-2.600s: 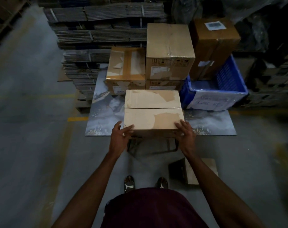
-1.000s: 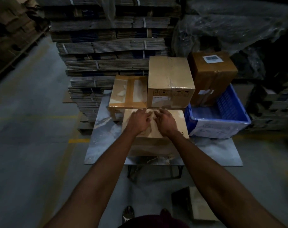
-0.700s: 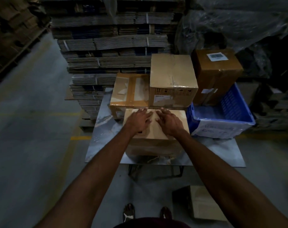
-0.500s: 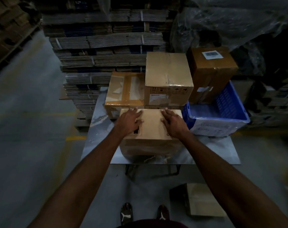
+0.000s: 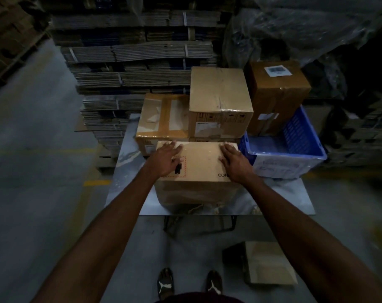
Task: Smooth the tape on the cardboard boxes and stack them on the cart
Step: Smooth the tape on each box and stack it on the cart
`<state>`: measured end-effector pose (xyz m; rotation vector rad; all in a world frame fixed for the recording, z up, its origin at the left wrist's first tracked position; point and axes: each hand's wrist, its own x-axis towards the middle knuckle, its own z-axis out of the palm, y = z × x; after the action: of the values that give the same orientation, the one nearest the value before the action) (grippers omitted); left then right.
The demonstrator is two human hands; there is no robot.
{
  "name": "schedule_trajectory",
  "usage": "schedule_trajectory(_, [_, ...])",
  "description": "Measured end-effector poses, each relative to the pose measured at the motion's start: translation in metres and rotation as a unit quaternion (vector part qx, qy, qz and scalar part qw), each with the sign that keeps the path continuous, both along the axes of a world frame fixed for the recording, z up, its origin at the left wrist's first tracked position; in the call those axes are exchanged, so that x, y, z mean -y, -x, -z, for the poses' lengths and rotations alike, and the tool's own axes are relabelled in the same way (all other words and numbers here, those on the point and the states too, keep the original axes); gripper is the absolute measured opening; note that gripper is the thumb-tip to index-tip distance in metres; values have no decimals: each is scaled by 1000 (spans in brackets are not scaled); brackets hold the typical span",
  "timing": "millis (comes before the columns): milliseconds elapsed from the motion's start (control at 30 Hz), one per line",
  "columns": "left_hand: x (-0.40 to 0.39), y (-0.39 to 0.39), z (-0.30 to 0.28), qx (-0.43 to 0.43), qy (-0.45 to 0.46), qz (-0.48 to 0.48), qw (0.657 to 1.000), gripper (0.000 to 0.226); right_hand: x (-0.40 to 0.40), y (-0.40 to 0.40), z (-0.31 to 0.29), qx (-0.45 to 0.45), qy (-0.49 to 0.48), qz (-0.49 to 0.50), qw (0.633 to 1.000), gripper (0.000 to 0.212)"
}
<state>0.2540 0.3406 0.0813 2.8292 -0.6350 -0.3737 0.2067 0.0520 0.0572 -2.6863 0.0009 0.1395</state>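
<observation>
A brown cardboard box (image 5: 201, 162) stands at the front of the cart's marbled grey platform (image 5: 282, 200). My left hand (image 5: 166, 159) lies flat on the left part of its top, fingers straight, over a red-dashed label. My right hand (image 5: 235, 160) lies flat on the right part of the top. Behind it sit a low taped box (image 5: 164, 115) and a taller box (image 5: 219, 101) stacked on another.
A blue crate (image 5: 299, 149) on the cart's right holds a darker brown box (image 5: 277, 92). Bundles of flattened cardboard (image 5: 131, 55) rise behind the cart. A small box (image 5: 268, 261) lies on the concrete floor near my feet, at the right.
The box went from my grip at its near edge onto the cart. My hands met at the middle of its top, then slid apart toward the left and right edges.
</observation>
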Motion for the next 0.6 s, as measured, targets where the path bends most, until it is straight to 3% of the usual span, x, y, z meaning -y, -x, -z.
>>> schedule_trajectory(167, [0,-7,-18,6,-24,11,1000,56,11,-1,-15,-5,11,-20,1000,55])
schedule_trajectory(400, [-12,17,19,26,13,-9,1000,55,3,25,5,22,-8,-1,1000,49])
schedule_trajectory(600, [2,15,-6,13,-39,5,999,57,-7,27,-5,27,-23,23,999,48])
